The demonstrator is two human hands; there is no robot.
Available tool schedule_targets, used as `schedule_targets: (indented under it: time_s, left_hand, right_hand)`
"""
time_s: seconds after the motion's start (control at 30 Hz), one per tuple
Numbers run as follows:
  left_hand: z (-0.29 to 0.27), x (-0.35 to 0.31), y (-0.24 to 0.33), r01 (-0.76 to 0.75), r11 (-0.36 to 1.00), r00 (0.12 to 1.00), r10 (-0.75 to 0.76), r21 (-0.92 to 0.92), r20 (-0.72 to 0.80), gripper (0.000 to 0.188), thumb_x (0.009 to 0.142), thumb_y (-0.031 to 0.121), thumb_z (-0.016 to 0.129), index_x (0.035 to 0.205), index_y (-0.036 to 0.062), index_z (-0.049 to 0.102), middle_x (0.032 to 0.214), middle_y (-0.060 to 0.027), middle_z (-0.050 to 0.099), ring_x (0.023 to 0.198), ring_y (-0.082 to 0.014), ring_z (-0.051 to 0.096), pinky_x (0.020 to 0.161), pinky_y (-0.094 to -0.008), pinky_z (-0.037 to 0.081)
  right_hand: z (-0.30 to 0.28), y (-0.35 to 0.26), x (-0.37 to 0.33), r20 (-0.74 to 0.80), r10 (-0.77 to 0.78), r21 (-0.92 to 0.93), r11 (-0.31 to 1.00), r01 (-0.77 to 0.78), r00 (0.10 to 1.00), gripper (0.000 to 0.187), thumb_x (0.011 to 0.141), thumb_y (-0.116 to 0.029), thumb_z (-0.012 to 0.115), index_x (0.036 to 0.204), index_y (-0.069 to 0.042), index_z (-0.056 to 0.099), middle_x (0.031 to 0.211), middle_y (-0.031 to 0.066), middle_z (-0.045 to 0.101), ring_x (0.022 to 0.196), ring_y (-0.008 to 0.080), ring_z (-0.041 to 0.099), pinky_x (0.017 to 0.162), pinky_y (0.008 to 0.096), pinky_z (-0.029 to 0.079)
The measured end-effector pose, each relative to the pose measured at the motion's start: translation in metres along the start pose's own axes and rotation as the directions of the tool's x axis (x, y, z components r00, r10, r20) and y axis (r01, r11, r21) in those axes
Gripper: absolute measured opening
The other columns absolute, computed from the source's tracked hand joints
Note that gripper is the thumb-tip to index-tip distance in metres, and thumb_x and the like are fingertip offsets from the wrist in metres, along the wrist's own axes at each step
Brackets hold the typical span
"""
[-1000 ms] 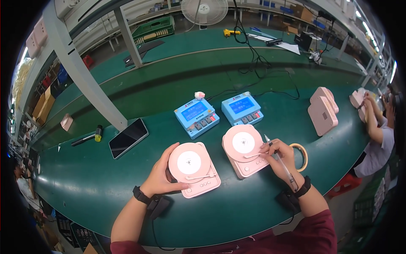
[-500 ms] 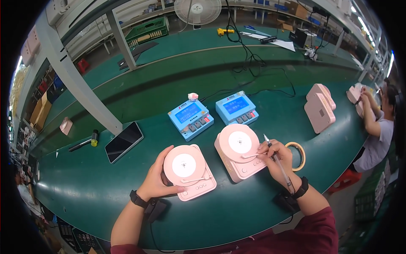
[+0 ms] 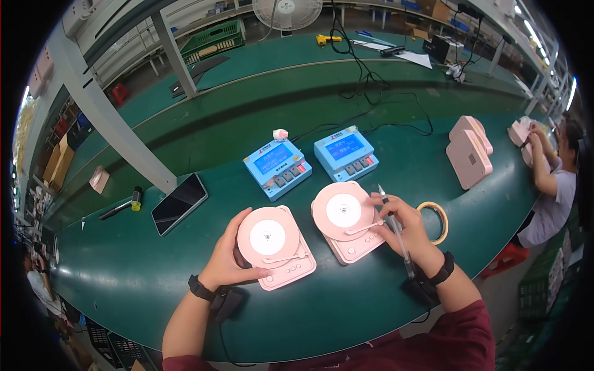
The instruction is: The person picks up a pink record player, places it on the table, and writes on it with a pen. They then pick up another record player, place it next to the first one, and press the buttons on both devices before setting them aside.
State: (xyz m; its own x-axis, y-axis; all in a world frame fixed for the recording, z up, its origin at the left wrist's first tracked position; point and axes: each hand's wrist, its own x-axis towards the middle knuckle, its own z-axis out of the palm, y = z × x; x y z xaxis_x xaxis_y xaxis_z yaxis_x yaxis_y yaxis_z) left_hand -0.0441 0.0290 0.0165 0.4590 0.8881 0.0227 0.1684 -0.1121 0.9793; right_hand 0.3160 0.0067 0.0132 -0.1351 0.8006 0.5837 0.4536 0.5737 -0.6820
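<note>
Two pink toy-like record players, each with a white-centred disc and a small tonearm, stand on the green table before me. My left hand grips the left record player by its left side, thumb over the front corner near the buttons. In my right hand is a pen, tip pointing up and away. Fingers of that same hand rest at the right edge of the right record player, beside its disc and tonearm. Behind the players sit two blue testers with lit screens, a left tester and a right tester.
A tape roll lies right of my right hand. Further right stands another pink player, its back showing. A phone and a marker lie left. A metal post rises there. A co-worker sits far right.
The right record player has turned slightly and its disc sits a little further left. My right hand's fingers have shifted upward along the disc's edge. The pen stays in hand.
</note>
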Motion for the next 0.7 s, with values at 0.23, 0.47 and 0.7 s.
schedule_targets:
  time_s: [0.23, 0.47, 0.7]
  left_hand:
    - [-0.001, -0.001, 0.000, 0.003, 1.000, 1.000, -0.003, 0.017, -0.005, 0.119, 0.054, 0.016, 0.094, 0.151, 0.0041, 0.024, 0.141, -0.0137, 0.045, 0.131, -0.0233, 0.046, 0.108, -0.0353, 0.039]
    - [0.000, 0.000, 0.005, 0.046, 0.999, 0.999, -0.046, 0.014, 0.004, 0.120, 0.055, 0.017, 0.094, 0.151, 0.0040, 0.023, 0.140, -0.0145, 0.045, 0.130, -0.0231, 0.046, 0.107, -0.0353, 0.039]
    - [0.000, -0.001, 0.004, 0.041, 0.999, 0.999, -0.041, 0.021, 0.002, 0.120, 0.055, 0.017, 0.093, 0.151, 0.0039, 0.022, 0.140, -0.0145, 0.045, 0.130, -0.0228, 0.045, 0.107, -0.0354, 0.039]
  right_hand:
    - [-0.006, 0.012, -0.008, 0.108, 0.044, 0.118, 0.991, -0.057, 0.993, 0.024, 0.072, 0.010, 0.075, 0.080, -0.002, 0.055, 0.095, 0.0159, 0.070, 0.108, 0.0302, 0.067, 0.085, 0.0362, 0.056]
    - [-0.008, 0.016, -0.009, 0.156, 0.069, 0.133, 0.987, -0.090, 0.985, 0.029, 0.073, 0.016, 0.071, 0.085, -0.002, 0.051, 0.104, 0.0191, 0.067, 0.117, 0.0307, 0.061, 0.096, 0.0394, 0.050]
    - [-0.007, 0.004, -0.005, 0.171, 0.287, 0.187, 0.930, -0.317, 0.943, 0.038, 0.075, 0.011, 0.072, 0.098, -0.005, 0.046, 0.132, 0.0238, 0.056, 0.131, 0.0271, 0.050, 0.108, 0.0374, 0.038]
